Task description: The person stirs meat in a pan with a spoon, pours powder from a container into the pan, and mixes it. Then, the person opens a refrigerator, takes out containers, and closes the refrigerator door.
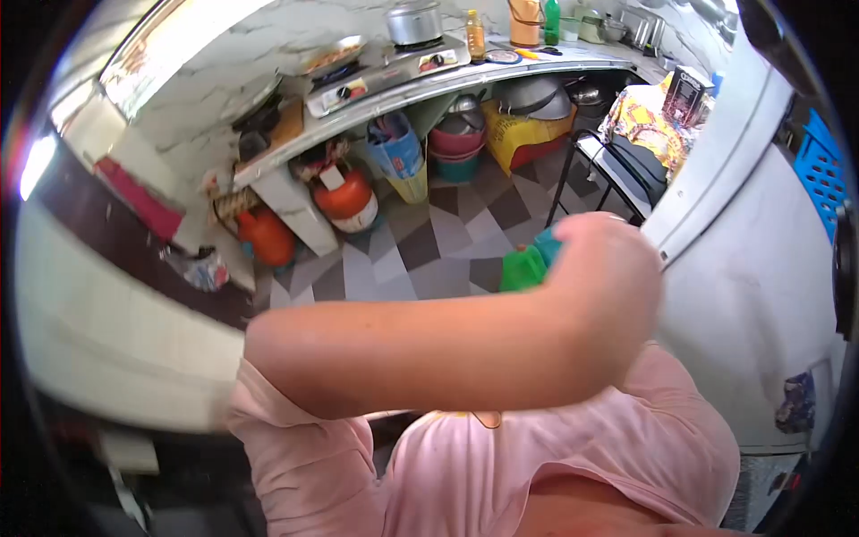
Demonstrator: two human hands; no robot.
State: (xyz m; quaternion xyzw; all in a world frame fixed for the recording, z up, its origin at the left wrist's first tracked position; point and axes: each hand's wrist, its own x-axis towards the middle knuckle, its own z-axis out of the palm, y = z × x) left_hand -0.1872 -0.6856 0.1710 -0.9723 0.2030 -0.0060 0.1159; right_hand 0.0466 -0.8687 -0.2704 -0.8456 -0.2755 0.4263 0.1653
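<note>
My left forearm stretches across in front of my pink shirt (465, 465) toward the right. My left hand (613, 255) is bent up at the wrist and smeared by motion. Its fingers are mostly hidden, so I cannot make out their pose or anything held. Behind the hand, low down, a green plastic item (522, 270) shows in part, with a teal one beside it. A white door-like panel (725, 295) stands to the right of the hand; whether they touch is unclear. My right hand is out of view; only that side's sleeve shows.
A curved counter carries a gas stove (389, 72), a lidded pot (414, 22) and an oil bottle (475, 36). Underneath are red gas cylinders (344, 199), a blue bin (395, 148) and stacked basins (456, 143). A black-framed stand (617, 166) holds a patterned cloth.
</note>
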